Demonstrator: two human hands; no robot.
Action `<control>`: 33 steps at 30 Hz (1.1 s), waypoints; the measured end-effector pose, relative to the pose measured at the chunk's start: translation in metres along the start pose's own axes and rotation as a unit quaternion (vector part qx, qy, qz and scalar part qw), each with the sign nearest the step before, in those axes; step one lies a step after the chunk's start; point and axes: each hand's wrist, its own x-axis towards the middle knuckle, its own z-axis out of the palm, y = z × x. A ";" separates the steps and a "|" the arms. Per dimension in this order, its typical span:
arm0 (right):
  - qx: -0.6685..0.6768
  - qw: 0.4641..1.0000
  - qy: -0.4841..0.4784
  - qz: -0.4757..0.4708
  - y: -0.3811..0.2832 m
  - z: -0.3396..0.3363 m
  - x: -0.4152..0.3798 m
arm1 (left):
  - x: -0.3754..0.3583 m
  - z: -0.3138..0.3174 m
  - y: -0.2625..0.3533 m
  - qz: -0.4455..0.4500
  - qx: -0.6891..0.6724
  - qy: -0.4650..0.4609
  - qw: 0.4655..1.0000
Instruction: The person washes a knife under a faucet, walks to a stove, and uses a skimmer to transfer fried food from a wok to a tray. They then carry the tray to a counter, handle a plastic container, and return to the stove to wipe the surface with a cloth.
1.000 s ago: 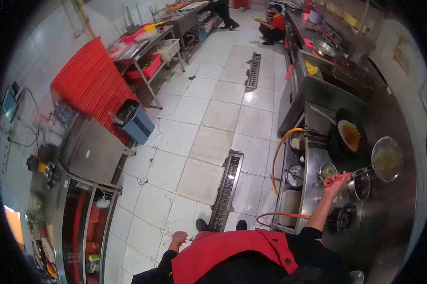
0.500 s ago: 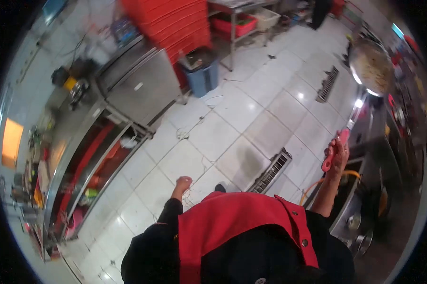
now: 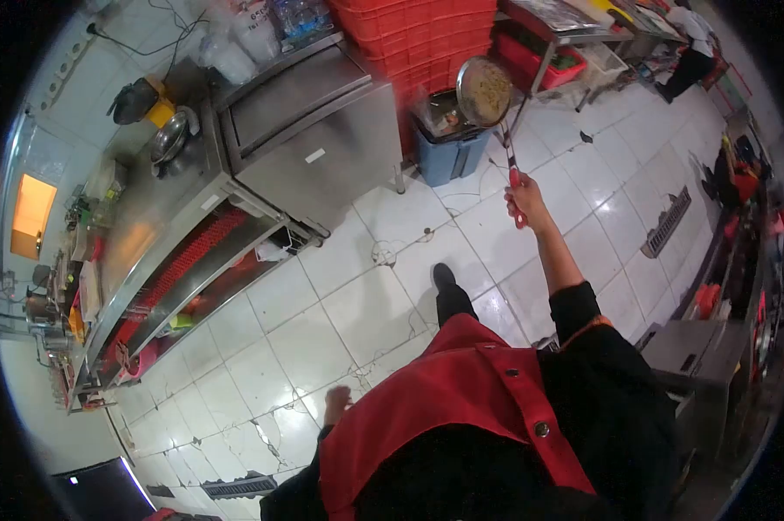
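My right hand is closed around the red handle of a frying pan, with the arm stretched out forward. Brownish-yellow food in small pieces covers much of the inside of the pan. In this view the pan overlaps the right side of a blue-grey bin, which has plastic and scraps showing at its top. My left hand hangs low by my side over the tiled floor, near the red apron; its fingers are blurred and partly hidden.
A steel counter and cabinet run along the left. Stacked red crates stand behind the bin. Another person is far right, beside a steel table. Floor drain grates break the white tiles.
My right hand has carried the frying pan from the stove side on the right over toward the bin. My body and view have shifted, and one foot now shows ahead of me.
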 end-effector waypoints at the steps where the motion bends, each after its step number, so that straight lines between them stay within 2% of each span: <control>1: -0.063 0.998 0.007 -0.002 0.002 0.008 0.037 | 0.005 0.016 -0.006 0.009 0.078 0.008 0.997; 2: -0.063 0.998 0.000 0.003 0.003 0.014 0.076 | -0.006 0.022 0.005 0.001 0.077 0.005 0.997; 4: -0.322 0.945 0.029 -0.046 0.011 0.018 0.144 | 0.004 0.002 0.037 -0.080 -0.035 -0.015 0.996; 5: -0.319 0.947 0.024 -0.040 0.012 0.021 0.169 | 0.011 -0.015 0.052 -0.120 -0.087 -0.023 0.989; 7: -0.465 0.884 0.030 -0.049 0.010 0.026 0.219 | 0.044 -0.052 0.082 -0.192 -0.191 -0.032 0.962; 9: -0.500 0.865 0.035 -0.041 0.020 0.036 0.253 | 0.071 -0.094 0.110 -0.264 -0.295 -0.046 0.917; 11: -0.503 0.856 0.098 -0.065 0.027 0.048 0.277 | 0.115 -0.152 0.126 -0.331 -0.399 -0.055 0.853; 13: -0.490 0.866 0.085 -0.053 0.029 0.079 0.288 | 0.149 -0.177 0.151 -0.265 -0.346 0.038 0.899; 14: -0.471 0.878 0.077 -0.041 0.032 0.091 0.293 | 0.166 -0.188 0.157 -0.277 -0.454 0.049 0.846; 15: -0.553 0.822 0.005 -0.136 0.083 0.099 0.332 | 0.182 -0.198 0.161 -0.285 -0.554 0.060 0.780; 16: -0.578 0.808 -0.092 -0.060 0.069 0.116 0.332 | 0.193 -0.209 0.164 -0.288 -0.552 0.057 0.780; 17: -0.593 0.783 -0.186 0.014 0.045 0.136 0.332 | 0.206 -0.222 0.168 -0.262 -0.522 0.047 0.811; 18: -0.594 0.783 -0.186 0.018 0.030 0.142 0.334 | 0.214 -0.230 0.169 -0.237 -0.490 0.035 0.838; 20: -0.526 0.825 -0.150 0.140 0.019 0.149 0.337 | 0.228 -0.235 0.159 -0.249 -0.485 0.024 0.838; 21: -0.526 0.825 -0.149 0.147 0.024 0.145 0.339 | 0.233 -0.239 0.153 -0.258 -0.482 0.018 0.837; 23: -0.468 0.869 -0.137 0.080 0.025 0.134 0.338 | 0.239 -0.250 0.140 -0.264 -0.469 -0.005 0.843; 25: -0.466 0.869 -0.117 0.121 0.024 0.140 0.337 | 0.246 -0.268 0.125 -0.246 -0.334 -0.059 0.908; 26: -0.467 0.866 -0.107 0.140 0.033 0.147 0.336 | 0.257 -0.195 0.048 -0.068 -0.597 -0.003 0.799; 27: -0.469 0.863 -0.098 0.160 0.039 0.152 0.334 | 0.279 -0.179 0.010 -0.062 -0.591 -0.012 0.804; 28: -0.515 0.854 -0.067 0.038 0.040 0.159 0.329 | 0.296 -0.173 -0.017 -0.072 -0.444 -0.052 0.891; 29: -0.514 0.855 -0.057 0.047 0.024 0.163 0.323 | 0.306 -0.174 -0.030 -0.079 -0.286 -0.088 0.951; 30: -0.513 0.840 -0.119 0.128 -0.010 0.168 0.317 | 0.293 -0.279 0.043 -0.243 -0.277 -0.096 0.925; 31: -0.505 0.819 -0.182 0.204 -0.036 0.173 0.312 | 0.335 -0.216 -0.048 -0.165 -0.490 -0.137 0.845; 32: -0.534 0.826 -0.144 0.110 -0.042 0.174 0.307 | 0.319 -0.254 -0.030 -0.160 -0.486 -0.141 0.847; 33: -0.532 0.828 -0.138 0.113 -0.028 0.175 0.313 | 0.341 -0.316 0.018 -0.253 -0.378 -0.063 0.888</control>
